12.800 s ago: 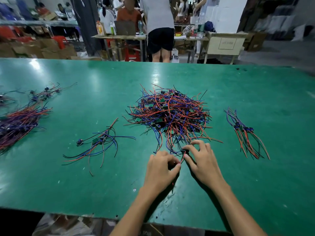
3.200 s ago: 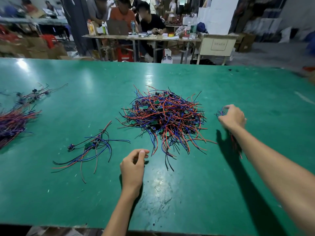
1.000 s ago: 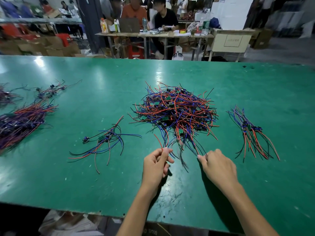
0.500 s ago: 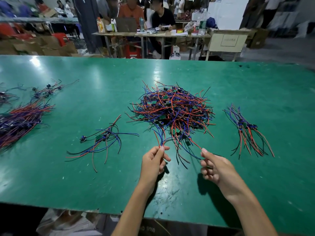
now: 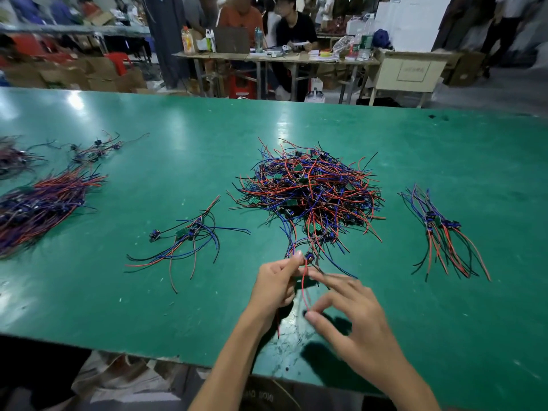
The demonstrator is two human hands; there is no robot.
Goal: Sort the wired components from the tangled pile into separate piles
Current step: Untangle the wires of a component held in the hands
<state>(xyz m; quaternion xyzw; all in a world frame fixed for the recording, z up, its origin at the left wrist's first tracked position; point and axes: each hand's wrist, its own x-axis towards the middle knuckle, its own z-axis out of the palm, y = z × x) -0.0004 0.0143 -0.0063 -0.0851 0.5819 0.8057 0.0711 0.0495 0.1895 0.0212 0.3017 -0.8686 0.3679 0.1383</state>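
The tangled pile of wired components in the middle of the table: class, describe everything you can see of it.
The tangled pile is a loose mound of thin red, blue and black insulated wires with small green circuit boards and dark parts buried among them. It lies on the green table, between two smaller sorted bunches. Wire ends stick out all round; near strands trail toward the left hand, which pinches one component.

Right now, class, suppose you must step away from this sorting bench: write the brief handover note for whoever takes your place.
Left hand pinches one wired component just drawn from the tangled pile; its red wire hangs down. Right hand is blurred, fingers curled by that wire; grip unclear.
Done: small sorted piles at right and centre-left, larger bundles far left.
Left: place the held component, then work through the big pile.
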